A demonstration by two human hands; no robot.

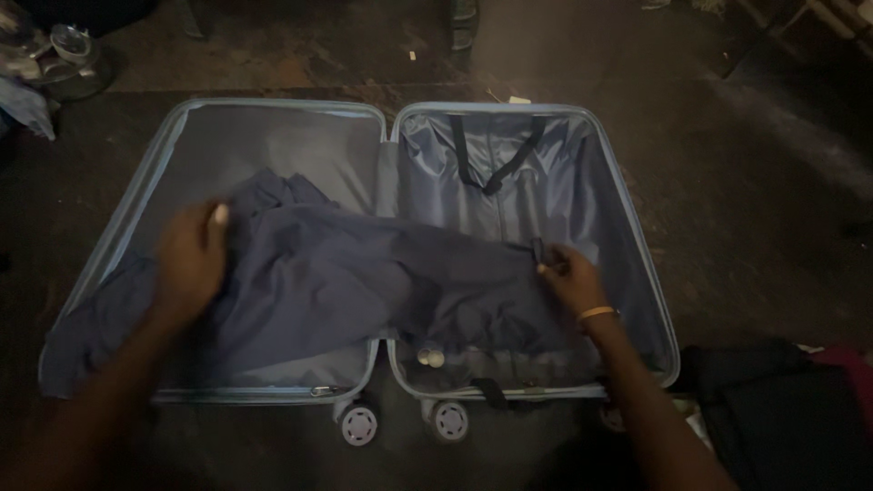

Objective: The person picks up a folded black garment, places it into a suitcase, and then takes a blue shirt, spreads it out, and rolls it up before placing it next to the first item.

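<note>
- The left hand (189, 264) presses flat, fingers spread, on a dark blue cloth garment (364, 291) draped across both halves of the open pale blue hard-shell suitcase (637, 227).
- The right hand (571, 277) pinches the garment's edge (the right half's rim is near).
- Dark floor (746, 182) surrounds the case.

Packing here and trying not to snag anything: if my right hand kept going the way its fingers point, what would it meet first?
Probably the dark crossed elastic straps on the grey-blue lining of the open light-blue hard-shell suitcase. The right hand points up-left along the dark blue cloth garment; depth is unclear.
</note>
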